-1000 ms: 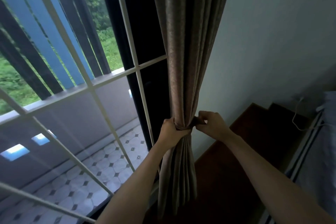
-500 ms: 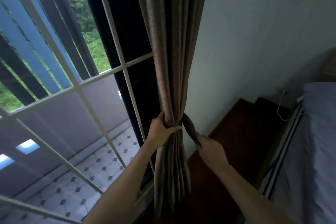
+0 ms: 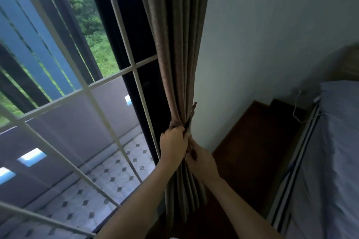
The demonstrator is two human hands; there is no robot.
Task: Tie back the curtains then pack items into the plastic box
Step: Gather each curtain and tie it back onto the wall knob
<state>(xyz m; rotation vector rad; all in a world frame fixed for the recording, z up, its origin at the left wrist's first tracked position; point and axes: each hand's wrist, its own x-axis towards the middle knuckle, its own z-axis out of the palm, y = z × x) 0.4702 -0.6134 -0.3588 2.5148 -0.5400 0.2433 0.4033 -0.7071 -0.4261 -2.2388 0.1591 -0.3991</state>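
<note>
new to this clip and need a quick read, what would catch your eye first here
The brown curtain hangs down the middle, bunched into a tight waist where the left hand grips it. The right hand is tucked in just below, its fingers out of sight. To the left, the white window grille frames green foliage outside, and a bed in pale blue sheeting fills the right edge.

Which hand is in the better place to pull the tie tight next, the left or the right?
Likely the right. The left hand grips the bunched curtain and should not let go. The right hand, just below it, holds the tie that runs up to the hook.
</note>
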